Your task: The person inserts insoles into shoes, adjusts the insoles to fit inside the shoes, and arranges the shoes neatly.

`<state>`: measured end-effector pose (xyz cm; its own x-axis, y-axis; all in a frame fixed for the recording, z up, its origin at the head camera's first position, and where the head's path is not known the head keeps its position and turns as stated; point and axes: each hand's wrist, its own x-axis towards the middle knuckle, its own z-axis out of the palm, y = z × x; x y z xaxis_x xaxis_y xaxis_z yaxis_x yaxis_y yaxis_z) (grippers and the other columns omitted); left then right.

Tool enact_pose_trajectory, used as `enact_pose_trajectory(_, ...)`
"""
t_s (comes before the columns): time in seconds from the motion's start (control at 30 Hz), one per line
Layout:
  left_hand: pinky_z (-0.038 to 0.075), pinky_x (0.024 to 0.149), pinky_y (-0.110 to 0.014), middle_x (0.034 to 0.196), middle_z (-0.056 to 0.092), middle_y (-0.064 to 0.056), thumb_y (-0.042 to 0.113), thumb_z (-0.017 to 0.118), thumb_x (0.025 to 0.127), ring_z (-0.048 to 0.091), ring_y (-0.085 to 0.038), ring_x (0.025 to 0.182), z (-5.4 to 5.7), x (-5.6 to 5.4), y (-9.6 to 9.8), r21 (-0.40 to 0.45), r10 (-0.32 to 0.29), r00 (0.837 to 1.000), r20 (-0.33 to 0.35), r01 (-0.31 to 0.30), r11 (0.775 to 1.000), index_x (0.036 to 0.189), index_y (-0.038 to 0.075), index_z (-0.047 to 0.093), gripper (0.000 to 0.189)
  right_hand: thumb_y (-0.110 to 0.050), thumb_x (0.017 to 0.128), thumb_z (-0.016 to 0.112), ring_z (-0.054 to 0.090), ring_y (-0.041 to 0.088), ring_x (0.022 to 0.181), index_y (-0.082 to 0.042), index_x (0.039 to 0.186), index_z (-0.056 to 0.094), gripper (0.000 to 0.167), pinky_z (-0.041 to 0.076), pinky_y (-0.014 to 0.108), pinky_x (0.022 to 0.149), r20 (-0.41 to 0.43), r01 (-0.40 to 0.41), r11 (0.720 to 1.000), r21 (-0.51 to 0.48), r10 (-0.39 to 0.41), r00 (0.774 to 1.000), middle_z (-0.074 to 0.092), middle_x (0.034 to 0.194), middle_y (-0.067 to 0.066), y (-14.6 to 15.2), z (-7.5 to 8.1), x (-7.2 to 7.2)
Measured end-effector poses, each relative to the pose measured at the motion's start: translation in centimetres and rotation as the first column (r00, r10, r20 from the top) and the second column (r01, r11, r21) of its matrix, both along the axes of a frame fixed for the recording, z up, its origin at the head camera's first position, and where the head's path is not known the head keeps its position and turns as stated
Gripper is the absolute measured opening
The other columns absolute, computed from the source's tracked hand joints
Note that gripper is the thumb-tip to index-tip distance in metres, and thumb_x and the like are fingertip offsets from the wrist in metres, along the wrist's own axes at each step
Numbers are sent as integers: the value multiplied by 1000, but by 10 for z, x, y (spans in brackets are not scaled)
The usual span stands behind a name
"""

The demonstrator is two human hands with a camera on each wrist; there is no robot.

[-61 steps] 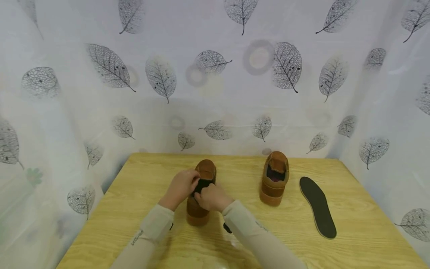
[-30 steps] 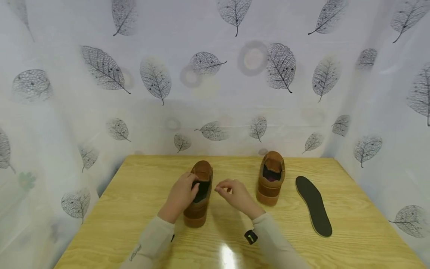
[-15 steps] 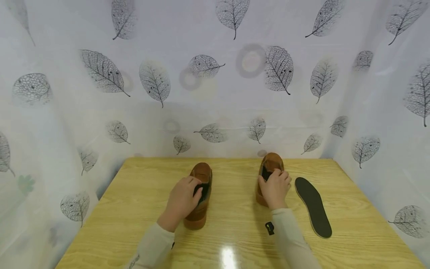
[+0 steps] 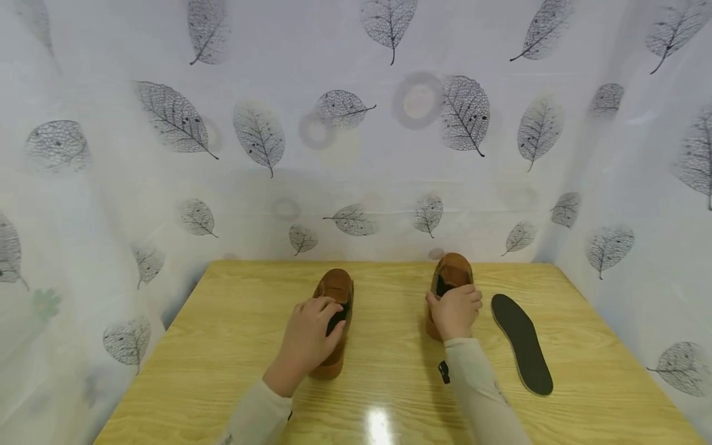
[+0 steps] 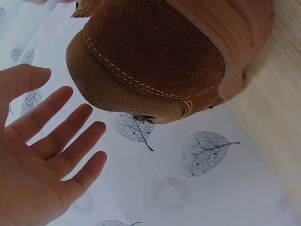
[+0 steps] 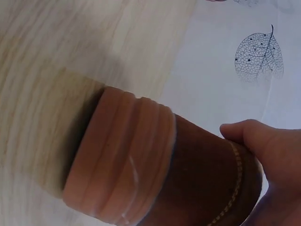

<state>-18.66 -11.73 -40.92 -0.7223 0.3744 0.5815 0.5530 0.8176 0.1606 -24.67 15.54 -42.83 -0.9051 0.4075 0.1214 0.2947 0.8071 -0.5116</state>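
Two brown suede shoes stand upright on the table, toes toward the back. My left hand (image 4: 307,341) hovers over the opening of the left shoe (image 4: 336,282), its fingers spread. In the left wrist view that hand (image 5: 44,165) is beside the suede heel (image 5: 155,56), with a gap between them. At the right shoe (image 4: 455,266), my right hand (image 4: 457,313) holds the heel collar. The right wrist view has its thumb (image 6: 249,132) on the stitched rim above the thick sole (image 6: 120,155); the other fingers are mostly hidden.
A black insole (image 4: 521,346) lies flat to the right of the right shoe. The wood-grain table (image 4: 245,309) ends at a white curtain (image 4: 356,167) printed with leaves, which also encloses both sides.
My right hand has left the left shoe, crossed to the right and taken hold of the right shoe's heel collar. My left hand has let go and lifted slightly off the left shoe.
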Motion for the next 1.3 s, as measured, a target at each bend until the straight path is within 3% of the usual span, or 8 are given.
enact_pose_trajectory(0.27,49,84,-49,106,65,-9,19,75,84,61,-31,98,-4,2,2,18,-6,1000,16,6,1000,102,9,69,21,-46,92,58,46,56,98,36,126,14,99,47,58,80,74,-9,1000,27,7,997,36,110,49,5,-6,-2)
enact_pose_trajectory(0.5,48,84,-49,106,65,-9,19,75,84,60,-30,98,-4,3,3,24,-1,999,36,0,1000,102,9,69,22,-42,90,63,45,54,96,35,125,18,97,46,58,80,27,-11,1000,4,11,1000,38,106,46,5,-9,-2)
enact_pose_trajectory(0.7,49,83,-49,105,65,-9,19,75,84,61,-29,97,-4,3,4,22,0,1000,29,0,1000,102,9,69,22,-43,88,66,47,52,95,34,123,24,94,47,55,77,20,-19,999,40,19,1000,40,103,43,3,-12,-1)
enact_pose_trajectory(1.3,49,82,-47,103,65,-8,17,76,83,60,-27,93,-2,2,6,25,-15,1000,7,15,1000,101,8,69,21,-39,86,71,49,49,85,27,105,41,74,45,50,68,-42,-144,983,115,150,988,45,91,38,-6,-12,15)
